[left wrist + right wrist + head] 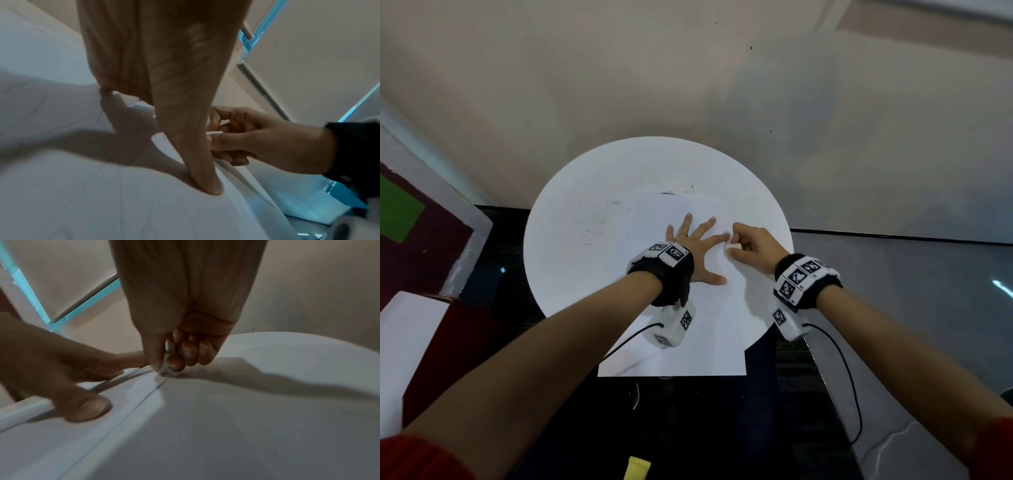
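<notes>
- Left hand [697, 257] lay flat, fingers spread, pinning the paper [705, 342] to the tabletop [571, 257].
- Right hand [751, 245] pinched a small white tool [165, 365] against it.
- I judged the paper light and floppy; hold near edges.

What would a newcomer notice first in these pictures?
The left hand, fingers spread, presses flat on a white sheet of paper in the middle of the round white table. Just beside its index finger, the right hand pinches a small white tool whose dark tip touches the paper.
</notes>
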Action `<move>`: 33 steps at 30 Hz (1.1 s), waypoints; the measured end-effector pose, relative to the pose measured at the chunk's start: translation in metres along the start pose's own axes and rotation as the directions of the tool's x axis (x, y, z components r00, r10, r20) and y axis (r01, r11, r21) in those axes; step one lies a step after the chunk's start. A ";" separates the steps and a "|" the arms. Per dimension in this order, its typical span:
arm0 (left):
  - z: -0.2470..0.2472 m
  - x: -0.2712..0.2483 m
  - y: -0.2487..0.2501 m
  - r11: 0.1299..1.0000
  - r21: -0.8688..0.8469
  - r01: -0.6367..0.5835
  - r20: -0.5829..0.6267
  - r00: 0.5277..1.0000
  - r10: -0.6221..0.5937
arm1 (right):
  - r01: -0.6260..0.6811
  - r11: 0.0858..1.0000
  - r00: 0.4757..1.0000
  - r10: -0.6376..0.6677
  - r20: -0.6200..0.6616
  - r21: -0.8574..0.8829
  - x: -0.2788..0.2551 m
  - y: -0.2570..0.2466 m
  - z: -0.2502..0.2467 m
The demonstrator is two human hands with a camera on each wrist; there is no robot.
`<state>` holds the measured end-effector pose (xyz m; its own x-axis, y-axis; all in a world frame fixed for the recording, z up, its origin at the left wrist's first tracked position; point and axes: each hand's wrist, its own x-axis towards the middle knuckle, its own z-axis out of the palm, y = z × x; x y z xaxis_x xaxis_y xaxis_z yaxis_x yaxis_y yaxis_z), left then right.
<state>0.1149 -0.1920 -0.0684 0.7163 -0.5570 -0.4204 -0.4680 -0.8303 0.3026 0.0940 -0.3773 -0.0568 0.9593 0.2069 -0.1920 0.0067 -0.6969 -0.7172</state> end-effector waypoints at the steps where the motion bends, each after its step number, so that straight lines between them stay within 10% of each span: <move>1: 0.002 0.000 0.000 1.000 0.001 0.013 -0.012 1.000 -0.013 | 0.005 1.000 0.999 -0.005 0.041 -0.003 -0.005 0.001 0.002; 4: 0.007 0.001 0.002 1.000 0.011 0.025 -0.048 0.999 -0.025 | -0.003 1.000 0.983 -0.003 0.186 0.031 -0.015 -0.002 0.000; 9: 0.008 0.000 0.001 1.000 0.018 0.022 -0.054 0.998 -0.021 | -0.021 0.999 1.000 0.021 -0.020 0.027 -0.001 0.000 -0.001; 13: 0.009 0.000 0.001 1.000 0.020 0.013 -0.058 0.998 -0.011 | -0.006 0.999 0.986 0.000 0.166 0.034 -0.019 0.000 0.002; 26: 0.008 -0.002 0.002 0.999 0.037 0.019 -0.045 0.999 -0.018 | 0.031 0.999 0.997 -0.031 0.067 0.010 -0.013 -0.005 0.007; 31: 0.009 -0.003 0.002 0.999 0.041 0.011 -0.044 0.999 -0.009 | 0.016 0.996 0.960 0.010 0.281 -0.090 -0.030 -0.009 0.004; 33: 0.009 -0.006 0.004 0.999 0.047 0.004 -0.027 1.000 -0.003 | -0.008 1.000 0.994 0.006 0.108 0.012 -0.022 -0.013 -0.002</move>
<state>0.1045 -0.1922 -0.0721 0.7311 -0.5541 -0.3980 -0.4892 -0.8324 0.2603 0.0732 -0.3744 -0.0418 0.9232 0.2755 -0.2680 -0.0042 -0.6901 -0.7237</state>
